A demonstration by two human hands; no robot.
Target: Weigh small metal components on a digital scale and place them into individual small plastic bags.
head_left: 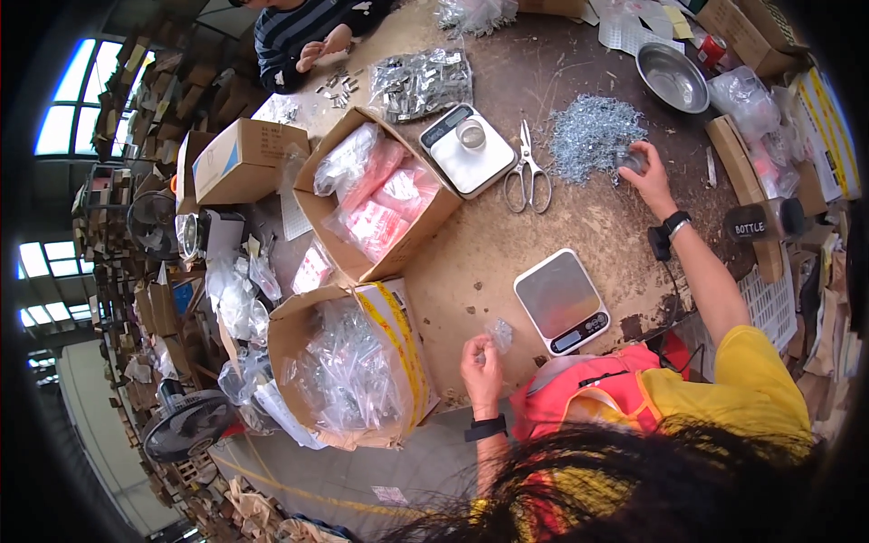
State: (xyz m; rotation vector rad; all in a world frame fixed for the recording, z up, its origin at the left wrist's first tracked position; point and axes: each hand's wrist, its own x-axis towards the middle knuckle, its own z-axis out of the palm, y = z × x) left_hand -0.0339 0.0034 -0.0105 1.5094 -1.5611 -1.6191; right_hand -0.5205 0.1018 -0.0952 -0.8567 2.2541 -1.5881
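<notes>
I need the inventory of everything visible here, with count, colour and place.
Table: one, brown, centre.
Loose metal parts: many, bluish silver, right of centre.
Small cup: one, grey, at their edge.
Scissors: one, silver, left of them.
Scales: two, white, near and far.
Round container: one, clear, on the far scale.
Small bag: one, clear, left of near scale.
Cartons: several, brown, both sides.
Plastic bags: many, clear or reddish, mostly in cartons.
Bagged metal pieces: many, silver, far side.
Metal bowl: one, silver, far right.
Can: one, red, by bowl.
Fans: two, dark, left background.
Co-worker's hands: two, bare, far left.
Left hand: one, bare, at small bag.
Right hand: one, bare, around small cup.
</notes>
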